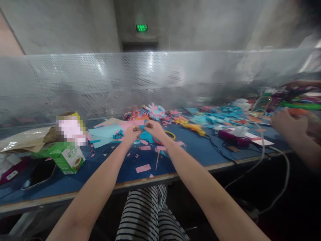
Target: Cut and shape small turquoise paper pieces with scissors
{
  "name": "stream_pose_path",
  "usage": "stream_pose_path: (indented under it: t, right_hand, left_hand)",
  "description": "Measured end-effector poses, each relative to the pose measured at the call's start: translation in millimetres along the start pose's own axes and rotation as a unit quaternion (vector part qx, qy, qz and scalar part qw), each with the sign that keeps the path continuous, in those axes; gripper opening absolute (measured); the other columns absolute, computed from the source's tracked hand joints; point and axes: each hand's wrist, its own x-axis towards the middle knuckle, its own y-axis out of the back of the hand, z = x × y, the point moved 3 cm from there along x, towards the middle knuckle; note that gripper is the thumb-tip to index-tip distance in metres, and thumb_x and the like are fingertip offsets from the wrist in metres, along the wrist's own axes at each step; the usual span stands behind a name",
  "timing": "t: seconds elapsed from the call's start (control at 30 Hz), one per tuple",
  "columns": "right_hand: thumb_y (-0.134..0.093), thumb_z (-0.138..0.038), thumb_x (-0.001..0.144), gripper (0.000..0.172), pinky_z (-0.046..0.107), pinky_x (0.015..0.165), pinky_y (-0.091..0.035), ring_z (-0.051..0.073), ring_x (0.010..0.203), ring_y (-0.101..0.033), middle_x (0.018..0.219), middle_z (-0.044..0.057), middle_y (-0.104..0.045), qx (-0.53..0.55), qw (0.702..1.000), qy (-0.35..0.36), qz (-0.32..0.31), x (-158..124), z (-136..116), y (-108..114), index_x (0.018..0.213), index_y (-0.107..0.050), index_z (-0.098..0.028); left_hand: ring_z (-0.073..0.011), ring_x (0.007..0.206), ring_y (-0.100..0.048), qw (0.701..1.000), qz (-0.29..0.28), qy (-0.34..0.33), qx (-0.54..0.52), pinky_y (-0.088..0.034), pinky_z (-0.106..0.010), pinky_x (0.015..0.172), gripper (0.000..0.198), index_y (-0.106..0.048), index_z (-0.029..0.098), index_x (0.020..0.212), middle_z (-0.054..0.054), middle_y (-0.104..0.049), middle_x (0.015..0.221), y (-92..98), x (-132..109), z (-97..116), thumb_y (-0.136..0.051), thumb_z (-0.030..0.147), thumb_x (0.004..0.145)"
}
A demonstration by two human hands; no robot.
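Note:
My left hand (132, 132) and my right hand (155, 130) are close together over the table, fingers pinched on a small blue paper piece (142, 127) between them. More blue paper (146, 136) lies just below my fingers. Beside my left hand are light blue paper sheets (100, 135) and curled dark blue scraps (117, 134). The yellow handle (171, 134) of what looks like scissors shows next to my right hand. Pink paper strips (143, 168) and a thin stick (157, 160) lie nearer the table edge. Behind my hands sits a pile of pink and blue paper flowers (155, 111).
A yellow glue gun (194, 129) with a black cord lies to the right. A green box (69, 160) and a dark phone (40, 174) are at left. Another person's hands (292, 125) work at far right, blurred. A perforated metal panel (105, 83) stands behind the table.

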Motion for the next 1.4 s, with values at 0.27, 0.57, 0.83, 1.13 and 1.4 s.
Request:
stream_pose_path:
  t: [0.27,0.57,0.83,1.13,1.4]
  right_hand:
    - [-0.053,-0.019,0.06,0.008,0.025,0.062,-0.043,0.011,0.061,-0.052,0.065,0.0,-0.056,0.049,0.998,-0.016,0.022,1,3,-1,0.067,-0.052,-0.016]
    - [-0.053,-0.02,0.057,0.009,0.024,0.056,-0.041,0.009,0.054,-0.048,0.059,-0.002,-0.052,0.115,0.992,-0.052,0.015,3,2,-1,0.065,-0.05,-0.016]
    - [-0.054,-0.02,0.054,0.013,0.023,0.055,-0.043,0.008,0.053,-0.049,0.058,-0.004,-0.052,0.203,0.975,-0.085,-0.011,2,0,-6,0.065,-0.048,-0.016]
    - [-0.061,-0.028,0.054,0.02,0.024,0.055,-0.042,0.008,0.053,-0.048,0.057,-0.004,-0.051,0.251,0.963,-0.095,-0.012,1,1,-6,0.065,-0.049,-0.016]
    - [-0.062,-0.028,0.053,0.02,0.024,0.053,-0.041,0.007,0.051,-0.047,0.054,-0.005,-0.05,0.271,0.957,-0.107,0.005,1,0,-5,0.064,-0.05,-0.016]
  left_hand:
    - [-0.0066,0.038,-0.041,0.998,-0.016,0.038,-0.05,-0.033,-0.02,0.041,0.014,-0.056,0.015,0.062,0.004,-0.05,0.045,-1.9,-1,0,-0.063,0.026,0.056]
    - [-0.0088,0.037,-0.042,0.999,-0.044,0.001,0.028,-0.033,-0.022,0.041,0.04,-0.049,0.017,0.054,0.002,-0.048,0.044,-8.1,-2,-1,-0.047,0.052,0.071]
    - [-0.0076,0.038,-0.038,0.995,-0.032,-0.063,0.07,-0.03,-0.022,0.042,0.041,-0.041,0.018,0.048,0.004,-0.041,0.038,-6.7,-5,9,-0.048,0.05,0.072]
    - [-0.0073,0.035,-0.037,0.998,-0.056,-0.02,0.011,-0.03,-0.022,0.04,0.032,-0.042,0.017,0.053,0.006,-0.039,0.039,-7.8,-3,6,-0.048,0.043,0.072]
    - [-0.0077,0.039,-0.038,0.988,-0.05,-0.078,0.125,-0.03,-0.021,0.043,0.032,-0.041,0.017,0.054,0.005,-0.041,0.041,-6.4,-5,10,-0.041,0.04,0.077]
